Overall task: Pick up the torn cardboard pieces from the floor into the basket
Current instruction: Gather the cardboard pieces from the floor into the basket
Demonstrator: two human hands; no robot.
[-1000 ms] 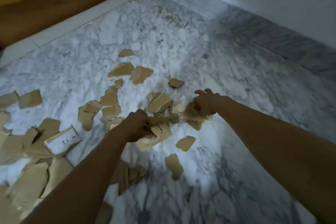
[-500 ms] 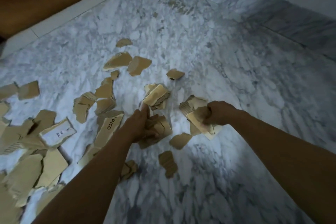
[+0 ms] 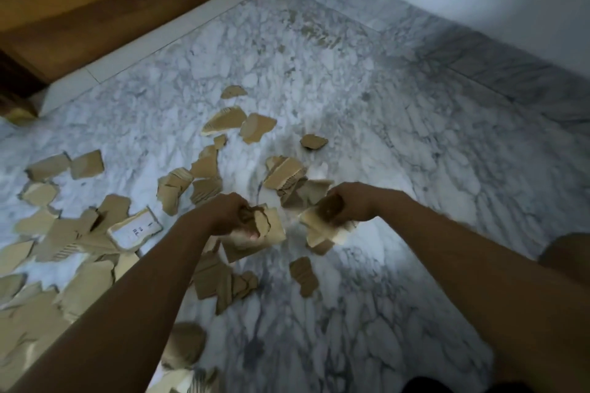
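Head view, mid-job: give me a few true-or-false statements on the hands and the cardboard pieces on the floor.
1. Both hands grip cardboard. True: the left hand and the right hand each hold torn pieces.
2. The floor is wooden. False: it is a marble floor.
3. A white-labelled piece lies to the left of the left hand. True.
4. The floor is cleared of cardboard. False: many loose pieces lie scattered.
5. A basket stands between the arms. False: none is in view.
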